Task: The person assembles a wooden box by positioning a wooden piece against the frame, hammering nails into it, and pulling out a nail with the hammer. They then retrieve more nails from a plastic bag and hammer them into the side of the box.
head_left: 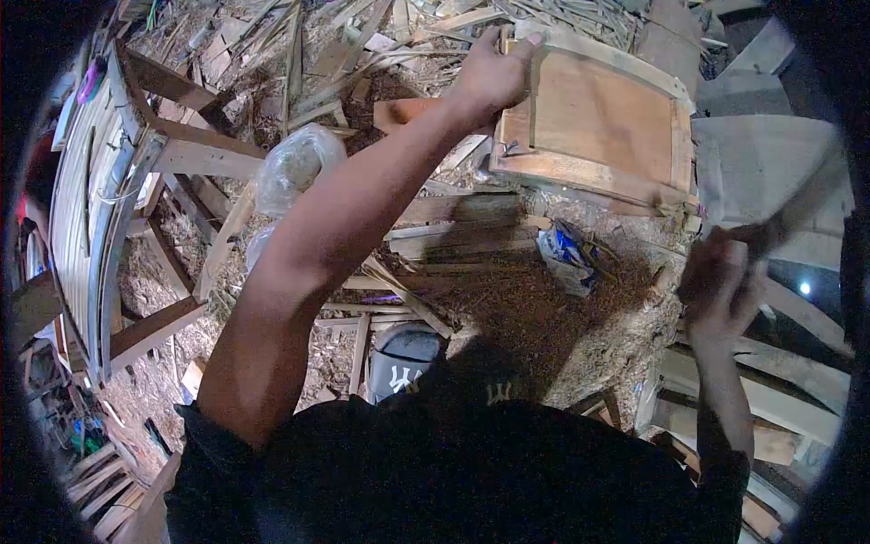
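My left hand (pixel 498 71) grips the upper left corner of a framed wooden panel (pixel 603 113), thumb on its top edge. The panel has a pale wood frame around a flat brown board. To its lower right, my right hand (pixel 723 281) is closed around a long dark object (pixel 797 213), blurred and in shadow, that slants up to the right; I cannot make out what it is. My right hand is apart from the panel.
Wooden frames with slats (pixel 91 208) stand at the left. A clear plastic bag (pixel 297 168) lies beside my left arm. Below the panel are a blue and white packet (pixel 566 258) and wood strips. Sawdust covers the ground. More boards (pixel 779 390) lie at the right.
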{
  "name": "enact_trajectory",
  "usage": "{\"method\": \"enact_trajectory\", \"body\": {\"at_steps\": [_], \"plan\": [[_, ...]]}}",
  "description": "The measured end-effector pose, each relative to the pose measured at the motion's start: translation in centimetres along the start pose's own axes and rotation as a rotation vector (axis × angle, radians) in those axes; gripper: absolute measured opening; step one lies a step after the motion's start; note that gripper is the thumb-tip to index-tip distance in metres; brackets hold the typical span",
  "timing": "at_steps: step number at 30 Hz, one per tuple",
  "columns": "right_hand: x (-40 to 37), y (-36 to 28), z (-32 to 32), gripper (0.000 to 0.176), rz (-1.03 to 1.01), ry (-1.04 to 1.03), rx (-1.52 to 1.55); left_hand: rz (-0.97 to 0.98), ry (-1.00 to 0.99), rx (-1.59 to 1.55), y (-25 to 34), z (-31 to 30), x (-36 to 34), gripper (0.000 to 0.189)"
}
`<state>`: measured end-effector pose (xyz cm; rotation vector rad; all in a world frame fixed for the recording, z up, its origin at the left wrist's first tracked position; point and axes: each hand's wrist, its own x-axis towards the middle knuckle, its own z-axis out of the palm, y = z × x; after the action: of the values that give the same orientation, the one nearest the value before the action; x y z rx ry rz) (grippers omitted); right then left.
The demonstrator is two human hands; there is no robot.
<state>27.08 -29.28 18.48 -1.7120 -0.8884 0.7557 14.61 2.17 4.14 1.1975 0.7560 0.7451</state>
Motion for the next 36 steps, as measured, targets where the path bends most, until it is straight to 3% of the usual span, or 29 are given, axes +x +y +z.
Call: {"method": "enact_trajectory", "body": {"at_steps": [1,2,6,8,11,15,17,20,24,27,29,31,36], "plan": [[-0.3,0.9,0.7,0.024,0.093,0.163,-0.296,0.009,0.020,0.024,-0.1,0.0,0.2,0.077],[1.4,0.9,0.9,0.014,-0.346,0.017,-0.691,0.018,0.040,0.046,-0.5,0.1,0.4,0.076],[5.0,4.2,2.5,0.021,-0.350,-0.146,-0.762,0.031,0.052,0.113,-1.0,0.1,1.2,0.082],[5.9,5.3,3.0,0.052,-0.549,-0.157,-0.807,-0.163,-0.072,-0.043,0.2,-0.2,0.3,0.067],[6.9,5.0,3.7,0.046,-0.636,-0.101,-0.735,-0.203,-0.238,-0.207,0.1,-1.9,0.1,0.061],[8.4,4.3,3.3,0.041,-0.434,-0.108,-0.832,-0.308,-0.342,-0.273,0.7,-3.9,-2.0,0.049],[9.1,4.7,2.5,0.035,-0.330,-0.093,-0.740,-0.272,-0.406,-0.312,0.6,-4.2,-2.0,0.054],[9.3,4.5,2.1,0.029,-0.386,-0.059,-0.667,-0.292,-0.352,-0.165,1.4,-4.1,-1.8,0.077],[10.5,3.3,0.5,0.029,-0.473,-0.066,-0.683,-0.195,-0.177,-0.264,3.2,-1.9,-2.3,0.078],[11.1,1.6,-0.6,0.032,-0.384,-0.032,-0.661,-0.034,-0.320,-0.308,3.6,-1.5,-0.3,0.082],[11.6,1.1,-1.5,0.033,-0.291,-0.010,-0.675,-0.066,-0.353,-0.324,4.2,-1.5,1.0,0.079],[12.0,0.2,-1.7,0.035,-0.189,0.025,-0.563,0.059,-0.319,0.088,6.3,-1.6,1.8,0.077],[14.0,1.0,-2.9,0.036,-0.233,0.087,-0.468,-0.092,-0.292,-0.092,7.8,0.0,1.9,0.062]]}}
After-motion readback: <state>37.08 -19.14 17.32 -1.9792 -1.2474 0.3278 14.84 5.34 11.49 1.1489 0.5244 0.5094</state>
